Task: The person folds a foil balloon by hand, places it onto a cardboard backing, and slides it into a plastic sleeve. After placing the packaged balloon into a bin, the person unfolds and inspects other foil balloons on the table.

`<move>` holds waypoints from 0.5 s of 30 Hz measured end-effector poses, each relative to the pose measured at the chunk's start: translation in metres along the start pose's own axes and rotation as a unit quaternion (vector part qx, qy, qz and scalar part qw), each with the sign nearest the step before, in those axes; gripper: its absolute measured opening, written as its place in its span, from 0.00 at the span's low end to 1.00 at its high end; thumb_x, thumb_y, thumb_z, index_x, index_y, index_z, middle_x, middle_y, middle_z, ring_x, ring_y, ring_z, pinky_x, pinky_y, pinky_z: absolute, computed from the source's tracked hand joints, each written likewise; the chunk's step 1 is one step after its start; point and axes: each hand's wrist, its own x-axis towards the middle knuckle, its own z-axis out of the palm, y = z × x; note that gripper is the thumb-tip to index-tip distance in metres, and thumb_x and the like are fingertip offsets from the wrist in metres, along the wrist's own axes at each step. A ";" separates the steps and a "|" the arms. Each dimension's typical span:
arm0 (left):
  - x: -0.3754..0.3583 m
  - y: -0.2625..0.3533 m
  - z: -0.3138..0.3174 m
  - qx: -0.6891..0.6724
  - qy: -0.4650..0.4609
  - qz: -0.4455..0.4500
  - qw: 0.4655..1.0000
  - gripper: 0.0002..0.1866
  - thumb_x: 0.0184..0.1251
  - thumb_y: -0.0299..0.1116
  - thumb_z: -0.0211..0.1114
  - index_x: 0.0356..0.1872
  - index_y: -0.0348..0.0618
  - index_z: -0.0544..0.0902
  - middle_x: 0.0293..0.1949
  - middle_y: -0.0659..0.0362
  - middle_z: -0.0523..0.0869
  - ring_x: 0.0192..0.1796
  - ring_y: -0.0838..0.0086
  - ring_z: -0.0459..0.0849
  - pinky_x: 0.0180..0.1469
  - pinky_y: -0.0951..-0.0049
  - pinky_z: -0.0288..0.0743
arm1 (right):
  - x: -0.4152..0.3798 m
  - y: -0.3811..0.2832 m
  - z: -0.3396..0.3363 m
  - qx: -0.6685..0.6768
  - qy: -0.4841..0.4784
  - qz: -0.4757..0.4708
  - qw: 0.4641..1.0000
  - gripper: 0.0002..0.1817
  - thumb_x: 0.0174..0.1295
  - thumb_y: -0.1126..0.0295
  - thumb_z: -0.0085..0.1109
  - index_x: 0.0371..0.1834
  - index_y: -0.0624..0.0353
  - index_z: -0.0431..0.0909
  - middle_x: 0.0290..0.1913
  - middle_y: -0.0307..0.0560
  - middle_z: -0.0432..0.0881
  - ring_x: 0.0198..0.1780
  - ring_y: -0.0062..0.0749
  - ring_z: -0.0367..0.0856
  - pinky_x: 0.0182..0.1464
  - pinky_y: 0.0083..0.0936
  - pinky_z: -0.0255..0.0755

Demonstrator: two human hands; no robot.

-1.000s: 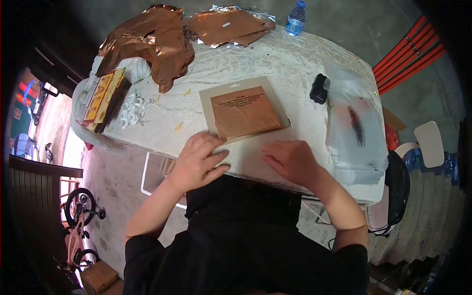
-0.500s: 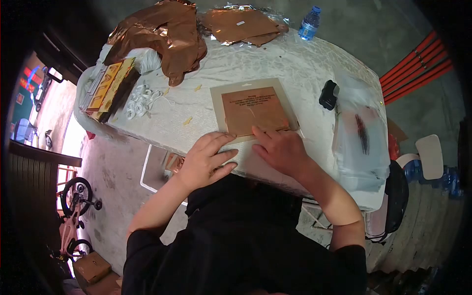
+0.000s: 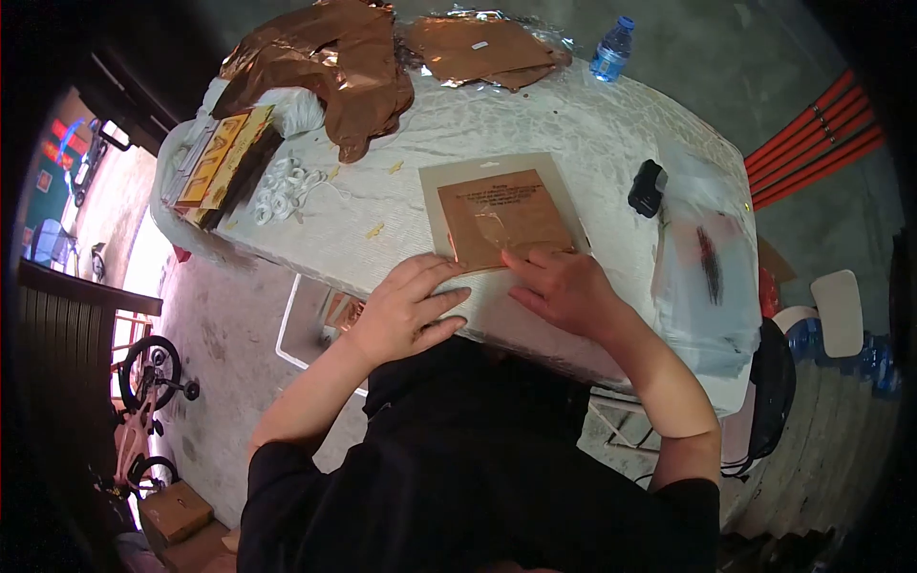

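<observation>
Brown packet [image 3: 506, 220] at fingertips [image 3: 460, 266] of both hands [image 3: 409, 304] [image 3: 568, 291]

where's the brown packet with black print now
In the head view, the brown packet lies centrally, left of the plastic bags, left hand and right hand at its near edge.

This looks like a small packing workshop in a garage-like room, with a bare concrete floor [image 3: 229, 353], a bicycle [image 3: 134, 441] and a cardboard box [image 3: 177, 511] near a bright opening [image 3: 141, 250], and a worktable [image 3: 592, 134] bearing copper-coloured foil [image 3: 368, 62], stacked clear plastic bags [image 3: 707, 320] and a printed packet [image 3: 506, 224].
</observation>
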 end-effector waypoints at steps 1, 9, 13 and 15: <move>-0.001 -0.001 -0.001 0.002 0.001 -0.003 1.000 0.17 0.49 0.34 0.70 0.42 0.41 0.82 0.53 0.52 0.77 0.55 0.57 0.75 0.56 0.61 0.70 | 0.000 -0.001 -0.002 -0.008 -0.017 0.009 1.000 0.24 0.59 0.54 0.56 0.56 0.55 0.73 0.42 0.42 0.78 0.34 0.38 0.82 0.33 0.33 0.76; -0.001 -0.001 -0.004 -0.018 -0.006 0.009 1.000 0.20 0.46 0.33 0.73 0.42 0.39 0.81 0.52 0.52 0.78 0.55 0.56 0.75 0.57 0.61 0.70 | -0.017 -0.007 -0.015 0.076 0.099 0.019 0.992 0.20 0.53 0.64 0.64 0.49 0.56 0.77 0.31 0.43 0.78 0.26 0.36 0.78 0.28 0.30 0.73; -0.007 -0.002 -0.005 -0.030 -0.002 0.013 0.999 0.17 0.46 0.31 0.72 0.39 0.38 0.81 0.53 0.52 0.78 0.55 0.56 0.75 0.57 0.61 0.71 | -0.045 0.005 -0.036 0.165 0.135 0.094 0.973 0.14 0.49 0.72 0.67 0.40 0.59 0.80 0.24 0.43 0.77 0.21 0.31 0.75 0.24 0.25 0.69; -0.009 -0.003 -0.007 -0.022 0.001 0.018 1.000 0.14 0.48 0.28 0.70 0.37 0.37 0.81 0.52 0.52 0.79 0.54 0.56 0.76 0.55 0.61 0.72 | -0.059 0.013 -0.042 0.161 0.108 0.153 0.969 0.14 0.47 0.73 0.68 0.39 0.58 0.80 0.25 0.42 0.77 0.23 0.30 0.76 0.26 0.25 0.70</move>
